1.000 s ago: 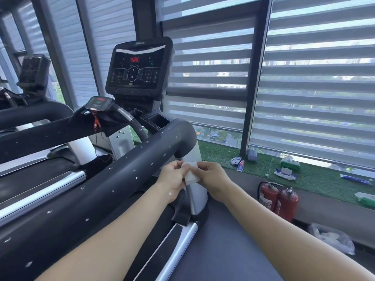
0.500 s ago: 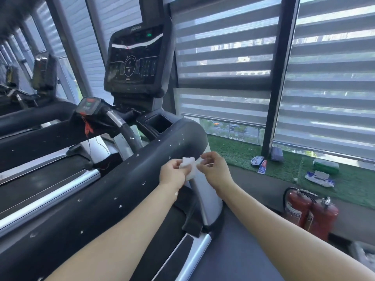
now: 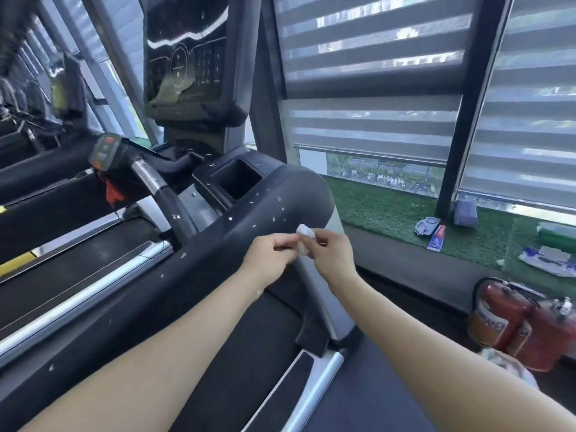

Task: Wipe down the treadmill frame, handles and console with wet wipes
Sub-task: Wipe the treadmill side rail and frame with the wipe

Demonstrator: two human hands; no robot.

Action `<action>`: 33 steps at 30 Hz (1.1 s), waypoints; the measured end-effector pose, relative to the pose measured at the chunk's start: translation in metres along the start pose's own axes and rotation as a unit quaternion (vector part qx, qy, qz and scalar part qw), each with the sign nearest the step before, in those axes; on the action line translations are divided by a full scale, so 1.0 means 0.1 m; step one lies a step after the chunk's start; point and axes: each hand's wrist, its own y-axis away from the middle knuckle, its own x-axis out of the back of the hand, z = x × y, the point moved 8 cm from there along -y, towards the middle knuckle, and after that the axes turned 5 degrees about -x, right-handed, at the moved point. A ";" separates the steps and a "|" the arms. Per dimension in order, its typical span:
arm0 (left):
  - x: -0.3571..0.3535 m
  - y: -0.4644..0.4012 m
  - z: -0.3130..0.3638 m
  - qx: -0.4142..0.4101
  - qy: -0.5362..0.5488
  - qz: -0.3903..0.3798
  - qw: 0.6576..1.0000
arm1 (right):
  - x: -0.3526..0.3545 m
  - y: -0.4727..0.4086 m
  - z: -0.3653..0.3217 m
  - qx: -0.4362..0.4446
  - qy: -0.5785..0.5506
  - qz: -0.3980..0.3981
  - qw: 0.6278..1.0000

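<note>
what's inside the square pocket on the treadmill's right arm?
The pocket looks dark and empty as far as visible; its near wall hides the floor. White flecks dot the rim and arm.

My hands (image 3: 305, 254) work just beside the thick black side rail (image 3: 193, 275), which blocks passage to my left. The grey upright post (image 3: 314, 294) stands directly beneath them. To my right, dark floor (image 3: 405, 275) lies open until two red fire extinguishers (image 3: 523, 322).

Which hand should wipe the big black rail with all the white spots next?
Probably the left hand. It hangs right over the black rail, while the right hand sits beyond its end. Both hands pinch the wipe.
</note>
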 end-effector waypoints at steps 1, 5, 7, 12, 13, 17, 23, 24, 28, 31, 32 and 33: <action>0.04 -0.09 0.01 -0.015 -0.077 -0.006 0.997 | -0.01 -0.05 0.03 -0.003 0.009 0.006 1.000; 0.30 -0.42 0.10 -0.088 -0.308 0.006 0.947 | -0.03 -0.24 0.11 -0.019 0.045 0.046 0.998; 0.43 -0.54 0.17 -0.114 -0.371 0.009 0.921 | -0.03 -0.36 0.06 -0.019 0.049 0.071 0.996; 0.60 -0.76 0.16 -0.153 -0.474 -0.019 0.867 | -0.23 -0.66 -0.13 0.009 0.087 0.095 0.992; 0.63 -0.78 0.13 -0.156 -0.483 -0.024 0.861 | -0.29 -0.73 -0.14 0.010 0.095 0.104 0.990; 0.66 -0.85 0.03 -0.175 -0.508 -0.049 0.842 | -0.54 -0.86 -0.18 0.020 0.137 0.129 0.982; 0.73 -0.88 -0.02 -0.208 -0.508 -0.065 0.833 | -0.95 -0.65 -0.14 0.083 0.201 0.148 0.965; 0.75 -0.90 -0.02 -0.210 -0.506 -0.066 0.834 | -0.95 -0.65 -0.14 0.094 0.201 0.151 0.963; 0.78 -0.95 -0.02 -0.206 -0.492 -0.068 0.843 | -0.81 -0.97 -0.22 0.102 0.208 0.147 0.961; 0.76 -0.93 0.00 -0.209 -0.498 -0.066 0.839 | -0.70 -1.30 -0.24 0.078 0.203 0.139 0.966; 0.76 -0.92 0.00 -0.210 -0.498 -0.061 0.839 | -0.68 -1.37 -0.23 0.071 0.203 0.138 0.967; 0.76 -0.92 0.01 -0.212 -0.499 -0.056 0.838 | -0.67 -1.41 -0.22 0.065 0.203 0.137 0.967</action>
